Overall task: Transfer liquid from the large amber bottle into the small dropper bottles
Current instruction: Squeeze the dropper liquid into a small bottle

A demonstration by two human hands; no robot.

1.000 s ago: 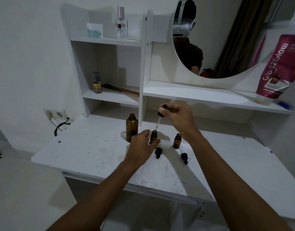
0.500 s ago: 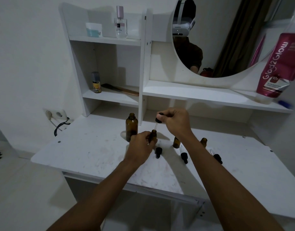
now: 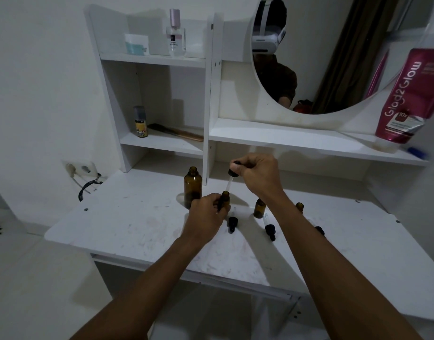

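Observation:
The large amber bottle (image 3: 193,186) stands open on the white desk (image 3: 137,227), left of my hands. My left hand (image 3: 206,212) grips a small amber dropper bottle (image 3: 225,199) upright on the desk. My right hand (image 3: 256,176) pinches a dropper (image 3: 230,179) by its black bulb, with the glass tip at the mouth of that small bottle. Two more small amber bottles (image 3: 259,208) (image 3: 299,207) stand open to the right, partly hidden by my right forearm. Loose black dropper caps (image 3: 232,223) (image 3: 270,229) (image 3: 319,230) lie in front of them.
A white shelf unit (image 3: 162,148) with a round mirror (image 3: 333,57) rises behind the desk. It carries a perfume bottle (image 3: 176,35), a small yellow-labelled bottle (image 3: 140,122), a brush (image 3: 176,132) and a pink tube (image 3: 412,99). A wall socket with a cable (image 3: 82,169) sits at left.
My right hand has lowered the dropper, bringing its tip down to the mouth of the small bottle in my left hand. A third small bottle and cap have come into view at right.

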